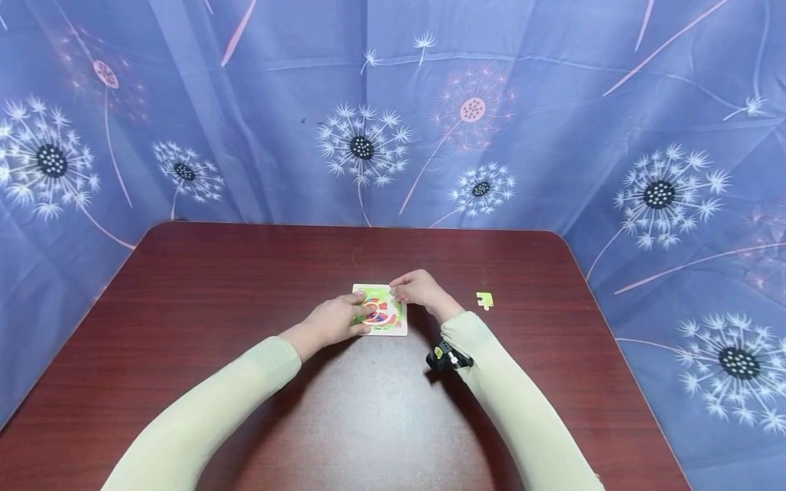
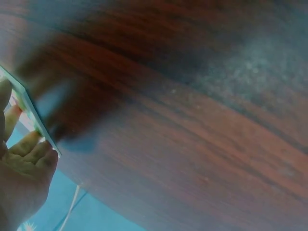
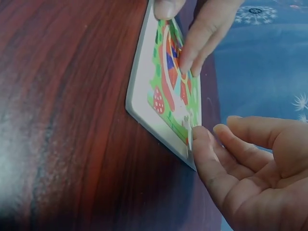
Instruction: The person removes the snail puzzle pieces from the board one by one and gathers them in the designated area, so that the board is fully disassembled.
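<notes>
- The left hand (image 1: 334, 319) bars the puzzle board's (image 1: 388, 316) left side; the right hand (image 1: 420, 290), its upper right corner.
- Between the sleeves (image 1: 211, 402), free tabletop (image 1: 368, 416) leads to its lower edge.
- A passable gap separates the right hand from the loose piece (image 1: 485, 299).

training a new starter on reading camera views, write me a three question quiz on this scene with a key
1. True or false: in the head view, the small yellow-green jigsaw piece lies right of the square, white-bordered, brightly printed board.
2. The person's right hand is: A) at the board's far right corner; B) on the jigsaw piece; C) off the reddish-brown wood-grain table.
3. Fill in: fingers of the ____ hand lie over the board's round design.

Key: 1 true; 2 A; 3 left.
</notes>
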Action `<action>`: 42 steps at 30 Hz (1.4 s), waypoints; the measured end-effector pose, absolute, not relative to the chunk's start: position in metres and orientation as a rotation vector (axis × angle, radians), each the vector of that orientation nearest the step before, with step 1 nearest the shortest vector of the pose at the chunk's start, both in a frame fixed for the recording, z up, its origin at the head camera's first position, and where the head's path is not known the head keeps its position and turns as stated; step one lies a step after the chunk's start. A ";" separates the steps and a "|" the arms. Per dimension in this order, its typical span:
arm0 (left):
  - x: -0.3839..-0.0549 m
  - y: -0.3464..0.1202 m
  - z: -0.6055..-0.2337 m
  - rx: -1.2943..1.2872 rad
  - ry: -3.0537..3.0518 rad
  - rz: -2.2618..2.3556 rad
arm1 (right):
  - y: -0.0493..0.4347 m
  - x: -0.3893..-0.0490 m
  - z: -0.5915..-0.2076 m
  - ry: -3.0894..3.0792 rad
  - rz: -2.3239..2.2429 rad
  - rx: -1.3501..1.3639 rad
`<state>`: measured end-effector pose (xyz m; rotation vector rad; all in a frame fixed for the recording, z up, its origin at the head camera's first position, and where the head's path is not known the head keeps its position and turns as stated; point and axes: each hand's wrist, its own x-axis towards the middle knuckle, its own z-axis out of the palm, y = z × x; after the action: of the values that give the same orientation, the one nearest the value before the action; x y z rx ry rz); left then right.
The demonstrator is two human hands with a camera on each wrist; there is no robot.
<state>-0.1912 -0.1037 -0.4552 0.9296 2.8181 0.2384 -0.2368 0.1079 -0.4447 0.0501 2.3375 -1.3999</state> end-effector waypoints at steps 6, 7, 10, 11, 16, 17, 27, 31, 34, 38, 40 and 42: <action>-0.193 -0.103 -0.457 0.947 2.823 0.224 | 0.104 -0.243 -0.451 2.377 -1.380 0.025; -0.193 -0.103 -0.457 0.949 2.825 0.224 | 0.104 -0.244 -0.451 2.377 -1.382 0.035; -0.192 -0.103 -0.456 0.943 2.826 0.235 | 0.101 -0.247 -0.452 2.366 -1.384 0.070; -0.192 -0.104 -0.456 0.944 2.828 0.236 | 0.100 -0.248 -0.452 2.357 -1.388 0.088; -0.190 -0.104 -0.458 0.957 2.833 0.244 | 0.098 -0.251 -0.453 2.340 -1.384 0.146; -0.190 -0.104 -0.458 0.958 2.833 0.247 | 0.097 -0.251 -0.453 2.338 -1.385 0.155; -0.190 -0.103 -0.459 0.917 2.831 0.259 | 0.090 -0.250 -0.449 2.388 -1.347 0.158; -0.189 -0.103 -0.459 0.896 2.824 0.244 | 0.087 -0.249 -0.448 2.397 -1.323 0.177; -0.189 -0.104 -0.459 0.889 2.822 0.246 | 0.086 -0.249 -0.448 2.400 -1.321 0.186; -0.189 -0.104 -0.458 0.912 2.829 0.257 | 0.087 -0.249 -0.447 2.393 -1.333 0.186; -0.188 -0.104 -0.457 0.926 2.833 0.263 | 0.087 -0.248 -0.447 2.385 -1.336 0.186; -0.188 -0.104 -0.456 0.939 2.840 0.259 | 0.088 -0.248 -0.446 2.378 -1.336 0.185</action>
<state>-0.1876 -0.1036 -0.4562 0.9391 2.8397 0.2588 -0.2482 0.0882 -0.4457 0.1851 2.3782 -1.3362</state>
